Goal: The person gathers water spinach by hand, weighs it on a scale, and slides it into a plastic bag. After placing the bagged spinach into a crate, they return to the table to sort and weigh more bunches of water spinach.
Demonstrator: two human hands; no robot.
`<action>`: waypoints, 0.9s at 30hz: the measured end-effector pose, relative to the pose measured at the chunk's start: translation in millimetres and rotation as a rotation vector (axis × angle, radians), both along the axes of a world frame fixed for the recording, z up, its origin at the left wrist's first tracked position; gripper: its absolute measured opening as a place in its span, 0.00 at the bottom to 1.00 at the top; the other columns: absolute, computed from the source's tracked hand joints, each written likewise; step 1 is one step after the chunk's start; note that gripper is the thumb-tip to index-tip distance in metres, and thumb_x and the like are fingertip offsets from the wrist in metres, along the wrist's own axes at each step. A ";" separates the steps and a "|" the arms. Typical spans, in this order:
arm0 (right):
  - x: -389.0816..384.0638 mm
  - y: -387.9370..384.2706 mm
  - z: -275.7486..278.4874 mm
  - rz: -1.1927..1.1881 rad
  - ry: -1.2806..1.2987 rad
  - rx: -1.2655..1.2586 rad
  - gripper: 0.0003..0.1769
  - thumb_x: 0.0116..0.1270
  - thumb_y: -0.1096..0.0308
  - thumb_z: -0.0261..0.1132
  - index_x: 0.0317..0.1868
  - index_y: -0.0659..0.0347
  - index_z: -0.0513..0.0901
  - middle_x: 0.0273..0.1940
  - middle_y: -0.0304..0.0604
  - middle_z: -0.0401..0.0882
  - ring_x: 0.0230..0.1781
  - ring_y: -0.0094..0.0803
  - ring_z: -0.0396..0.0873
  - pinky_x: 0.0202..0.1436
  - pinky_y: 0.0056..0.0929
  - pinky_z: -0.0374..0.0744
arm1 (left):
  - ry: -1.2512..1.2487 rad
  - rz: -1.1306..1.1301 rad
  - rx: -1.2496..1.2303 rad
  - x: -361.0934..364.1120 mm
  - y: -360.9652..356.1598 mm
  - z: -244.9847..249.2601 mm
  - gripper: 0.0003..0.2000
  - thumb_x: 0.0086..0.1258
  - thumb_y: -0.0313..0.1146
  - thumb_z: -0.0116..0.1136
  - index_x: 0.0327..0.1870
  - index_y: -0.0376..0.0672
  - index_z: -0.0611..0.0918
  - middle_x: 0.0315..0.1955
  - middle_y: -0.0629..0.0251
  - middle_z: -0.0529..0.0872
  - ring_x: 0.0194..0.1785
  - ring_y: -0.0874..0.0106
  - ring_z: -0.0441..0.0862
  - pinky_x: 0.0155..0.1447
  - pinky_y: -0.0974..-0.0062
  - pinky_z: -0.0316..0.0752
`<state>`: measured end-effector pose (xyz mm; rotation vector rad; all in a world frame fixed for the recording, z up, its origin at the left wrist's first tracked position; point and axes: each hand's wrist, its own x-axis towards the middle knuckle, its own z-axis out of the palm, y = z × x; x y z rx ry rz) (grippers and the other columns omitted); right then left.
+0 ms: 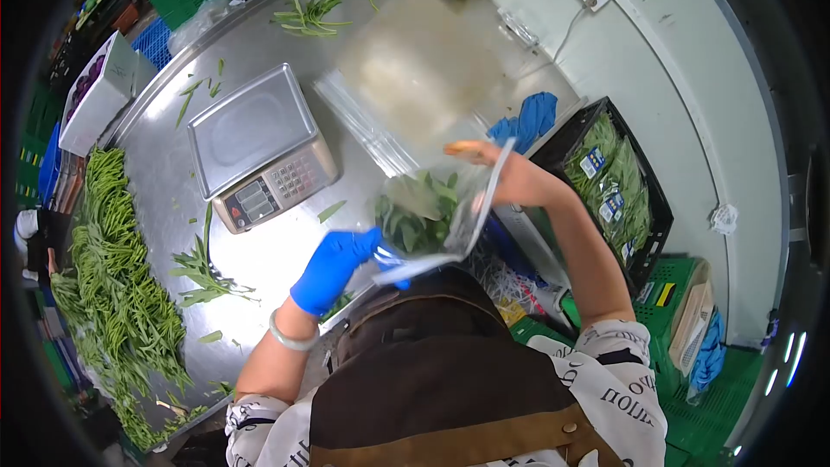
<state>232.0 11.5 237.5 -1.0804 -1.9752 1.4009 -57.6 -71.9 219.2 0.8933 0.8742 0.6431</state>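
Observation:
A clear plastic bag with leafy greens (419,214) inside is held in front of the brown apron, over the near edge of the metal table. My left hand (337,268), in a blue glove, pinches the bag's left side near its rim. On the bag's right side, my bare right hand (488,175) grips the rim. Left of the bag stands a weighing scale (252,125) with a bare pan. Flat clear bags (367,125) lie stacked just beyond the held bag.
Long-stemmed greens (121,277) are heaped along the table's left edge. Loose sprigs (316,13) lie at the far side. A black crate of bagged greens (609,182) stands at the right, near a blue glove (532,121). Green crates (674,294) sit at lower right.

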 end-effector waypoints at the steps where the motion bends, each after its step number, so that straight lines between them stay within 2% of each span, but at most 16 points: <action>1: -5.0 3.1 -18.0 -0.104 -0.036 -0.086 0.22 0.57 0.66 0.70 0.51 0.66 0.80 0.53 0.46 0.79 0.56 0.33 0.74 0.61 0.33 0.70 | 0.167 0.012 0.102 -7.1 7.8 -34.8 0.18 0.75 0.41 0.50 0.34 0.34 0.84 0.30 0.64 0.86 0.37 0.77 0.79 0.47 0.76 0.72; 3: -12.3 23.0 -42.4 -0.294 -0.107 -0.250 0.16 0.60 0.68 0.68 0.46 0.68 0.82 0.47 0.43 0.83 0.50 0.30 0.78 0.57 0.30 0.72 | -0.063 0.234 0.045 -3.9 34.1 -29.6 0.18 0.75 0.43 0.48 0.36 0.35 0.83 0.31 0.63 0.85 0.36 0.73 0.79 0.47 0.75 0.71; 5: -16.6 32.3 -40.1 -0.374 0.140 -0.115 0.12 0.62 0.70 0.67 0.43 0.68 0.83 0.44 0.42 0.84 0.46 0.27 0.79 0.55 0.26 0.73 | -0.099 0.490 0.135 -4.0 56.4 -4.3 0.23 0.77 0.46 0.43 0.47 0.32 0.81 0.34 0.58 0.85 0.40 0.69 0.81 0.55 0.73 0.70; 6: -17.9 35.6 -37.2 -0.406 0.261 -0.049 0.10 0.62 0.71 0.66 0.41 0.68 0.84 0.43 0.42 0.84 0.45 0.25 0.79 0.54 0.25 0.73 | -0.196 0.530 0.186 -3.1 51.2 10.3 0.19 0.76 0.41 0.46 0.51 0.32 0.79 0.34 0.57 0.85 0.44 0.70 0.81 0.53 0.74 0.72; 8: -15.6 12.8 -12.3 -0.423 0.406 -0.072 0.08 0.60 0.75 0.65 0.38 0.69 0.85 0.44 0.45 0.84 0.48 0.34 0.79 0.55 0.29 0.74 | 0.504 0.621 0.923 -9.7 16.3 -0.2 0.14 0.74 0.34 0.50 0.50 0.32 0.80 0.31 0.58 0.84 0.45 0.72 0.80 0.47 0.77 0.74; 9: -3.4 -1.8 -7.2 -0.388 0.528 -0.135 0.08 0.58 0.75 0.65 0.38 0.69 0.85 0.44 0.46 0.84 0.50 0.36 0.78 0.56 0.30 0.74 | 0.987 0.533 1.385 -14.2 -5.2 2.8 0.11 0.73 0.27 0.51 0.50 0.32 0.79 0.29 0.59 0.83 0.41 0.73 0.80 0.42 0.79 0.75; 10: 9.5 -15.8 -6.1 -0.351 0.650 -0.197 0.09 0.57 0.75 0.65 0.38 0.68 0.85 0.44 0.47 0.84 0.51 0.39 0.78 0.56 0.31 0.74 | 0.741 0.388 0.894 -16.6 -32.6 -4.2 0.12 0.72 0.29 0.53 0.51 0.33 0.79 0.28 0.62 0.82 0.37 0.73 0.80 0.43 0.81 0.74; 11: 23.1 -31.0 -15.9 -0.188 0.576 -0.046 0.09 0.56 0.75 0.66 0.38 0.67 0.85 0.45 0.47 0.83 0.54 0.42 0.77 0.58 0.34 0.73 | 0.217 0.487 0.338 -14.1 -68.2 -16.7 0.13 0.69 0.31 0.57 0.48 0.31 0.80 0.30 0.64 0.83 0.37 0.72 0.81 0.46 0.79 0.75; 12: 36.1 -45.4 -33.9 -0.030 0.501 0.104 0.10 0.55 0.74 0.66 0.38 0.66 0.86 0.47 0.48 0.83 0.56 0.45 0.75 0.60 0.37 0.73 | -0.040 0.511 0.086 13.5 -88.9 -11.1 0.14 0.67 0.34 0.59 0.45 0.30 0.82 0.33 0.62 0.85 0.40 0.72 0.82 0.49 0.76 0.75; 13: 46.2 -54.7 -56.2 0.045 0.377 0.323 0.09 0.56 0.74 0.66 0.39 0.64 0.86 0.49 0.48 0.82 0.58 0.45 0.73 0.61 0.38 0.71 | -0.063 0.457 0.077 18.8 -115.6 -49.8 0.13 0.69 0.34 0.57 0.43 0.29 0.83 0.37 0.58 0.86 0.43 0.70 0.82 0.51 0.73 0.75; 14: 56.0 -66.2 -82.3 0.113 0.248 0.536 0.09 0.57 0.73 0.66 0.39 0.62 0.87 0.51 0.47 0.81 0.61 0.44 0.71 0.63 0.39 0.70 | -0.168 0.371 -0.052 37.4 -129.5 -54.5 0.14 0.72 0.34 0.53 0.44 0.30 0.82 0.39 0.57 0.86 0.43 0.70 0.82 0.52 0.73 0.74; 16: 72.4 -106.8 -132.4 0.020 0.077 0.262 0.10 0.57 0.72 0.67 0.40 0.60 0.87 0.53 0.44 0.80 0.63 0.44 0.68 0.66 0.40 0.66 | 0.107 0.404 -0.287 67.8 -172.7 -141.7 0.16 0.73 0.37 0.50 0.45 0.32 0.83 0.40 0.58 0.87 0.43 0.72 0.83 0.53 0.75 0.74; 17: 82.2 -122.5 -163.7 -0.016 0.012 0.162 0.10 0.57 0.71 0.67 0.41 0.59 0.87 0.55 0.42 0.80 0.65 0.42 0.67 0.67 0.38 0.64 | 0.106 0.393 -0.315 82.6 -187.0 -168.5 0.16 0.73 0.38 0.51 0.44 0.32 0.83 0.40 0.59 0.87 0.43 0.72 0.82 0.53 0.75 0.74; 20: 98.7 -150.7 -196.8 0.213 -0.545 0.241 0.12 0.59 0.75 0.63 0.43 0.58 0.86 0.56 0.41 0.78 0.65 0.43 0.66 0.66 0.41 0.66 | 0.329 0.208 -0.384 100.7 -229.8 -277.1 0.14 0.73 0.37 0.53 0.44 0.34 0.84 0.40 0.61 0.86 0.43 0.72 0.82 0.53 0.74 0.75; 24: 70.6 -128.4 -182.8 0.059 -0.484 0.446 0.21 0.56 0.80 0.55 0.51 0.61 0.81 0.57 0.46 0.75 0.64 0.44 0.66 0.65 0.41 0.67 | 0.113 0.385 -0.433 120.4 -238.7 -279.6 0.13 0.72 0.36 0.54 0.43 0.34 0.84 0.39 0.61 0.86 0.43 0.72 0.82 0.53 0.74 0.75; 27: 10.9 -96.5 -148.5 -0.046 -0.336 0.647 0.25 0.61 0.69 0.61 0.61 0.60 0.73 0.64 0.48 0.67 0.66 0.45 0.63 0.67 0.42 0.64 | 0.103 0.450 -0.421 123.7 -243.2 -283.2 0.13 0.72 0.35 0.53 0.43 0.33 0.84 0.38 0.61 0.87 0.44 0.71 0.82 0.54 0.74 0.74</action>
